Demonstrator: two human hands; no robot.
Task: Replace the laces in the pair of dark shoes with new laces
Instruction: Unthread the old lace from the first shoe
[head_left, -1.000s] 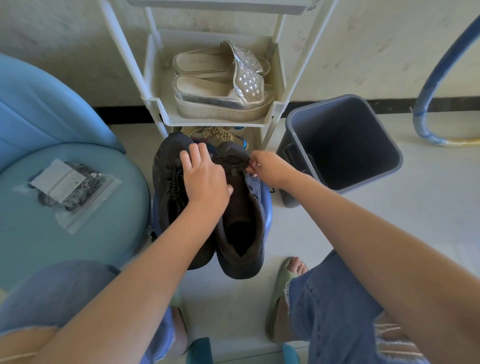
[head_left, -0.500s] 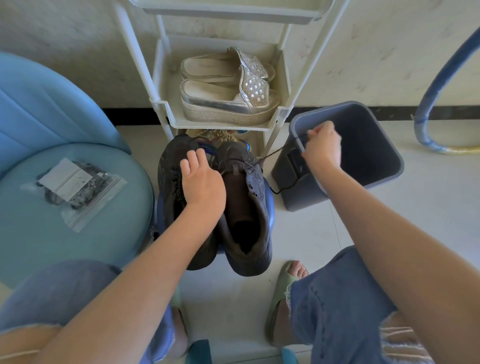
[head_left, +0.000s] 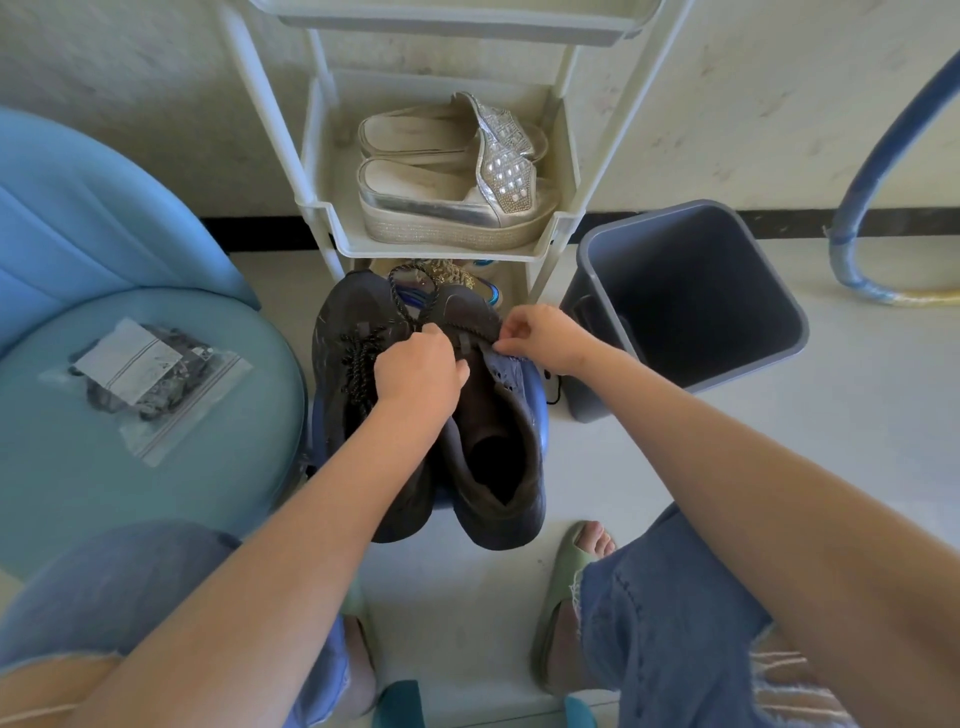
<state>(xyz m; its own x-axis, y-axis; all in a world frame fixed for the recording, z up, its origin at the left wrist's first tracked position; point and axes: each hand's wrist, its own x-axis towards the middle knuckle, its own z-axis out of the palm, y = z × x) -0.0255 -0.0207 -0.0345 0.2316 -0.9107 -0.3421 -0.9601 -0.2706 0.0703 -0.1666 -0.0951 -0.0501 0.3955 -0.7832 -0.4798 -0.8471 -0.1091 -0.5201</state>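
Atop the blue stool (head_left: 537, 410): left hand (head_left: 421, 366) is gripping the lace (head_left: 402, 299) of the dark shoe (head_left: 493, 415), fingers curled; right hand (head_left: 545, 338) is pinching that lace too.

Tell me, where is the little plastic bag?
In the head view, the plastic bag lies on the left, flat on the round teal seat, to the left of the pair of dark shoes.

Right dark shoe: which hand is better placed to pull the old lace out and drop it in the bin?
Right hand, probably. It pinches the right shoe at its eyelet edge, and the bin stands on that side. The left hand seems to hold the old lace loop, between the shoes.
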